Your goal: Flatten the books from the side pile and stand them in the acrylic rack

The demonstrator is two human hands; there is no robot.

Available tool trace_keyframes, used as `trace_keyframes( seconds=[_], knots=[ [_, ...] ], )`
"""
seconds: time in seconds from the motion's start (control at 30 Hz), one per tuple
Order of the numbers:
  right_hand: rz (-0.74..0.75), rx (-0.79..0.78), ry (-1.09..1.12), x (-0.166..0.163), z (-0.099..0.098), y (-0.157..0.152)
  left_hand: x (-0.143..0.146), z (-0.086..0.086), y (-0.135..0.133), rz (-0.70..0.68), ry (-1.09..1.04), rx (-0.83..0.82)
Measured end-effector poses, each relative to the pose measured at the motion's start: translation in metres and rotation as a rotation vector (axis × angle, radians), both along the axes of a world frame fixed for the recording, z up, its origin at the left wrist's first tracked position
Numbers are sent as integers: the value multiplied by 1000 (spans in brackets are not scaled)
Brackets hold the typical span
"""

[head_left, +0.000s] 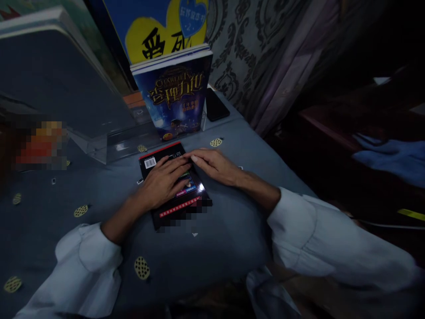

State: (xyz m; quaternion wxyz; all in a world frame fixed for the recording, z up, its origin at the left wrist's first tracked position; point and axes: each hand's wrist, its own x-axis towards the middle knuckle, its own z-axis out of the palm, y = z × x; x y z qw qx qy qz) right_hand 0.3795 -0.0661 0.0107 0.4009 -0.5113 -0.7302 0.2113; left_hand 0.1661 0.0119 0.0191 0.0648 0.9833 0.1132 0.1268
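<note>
A black book (159, 195) with a barcode and a red strip lies flat on the blue-grey tablecloth (229, 239). My left hand (168, 181) rests across its cover, palm down, with the fingers stretched out and slightly spread. From the right, my right hand (214, 164) reaches to the book's upper right edge, its fingers extended flat and the tips meeting my left fingertips. Neither hand grips anything. Just behind the book, several upright books stand together, the front one a blue book (175, 102) with gold lettering.
A dark phone (217, 105) lies right of the standing books. At left, a clear stand (96, 148) holds a large grey-covered book (56, 75). Patterned wallpaper (239, 48) and a curtain (285, 66) border the table's back right. Blue cloth (392, 155) lies off to the right.
</note>
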Motion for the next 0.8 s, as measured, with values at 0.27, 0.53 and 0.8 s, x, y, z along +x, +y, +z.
trace_keyframes(
  seconds=[0.27, 0.53, 0.8],
  knots=[
    [-51, 8, -26, -1, 2, -1, 0, 0, -9, -36, -1, 55],
    [-34, 2, -65, 0, 3, -1, 0, 1, -12, -45, 2, 87],
    [-75, -20, -16, 2, 2, -1, -1, 3, -19, -88, 11, 57]
  ],
)
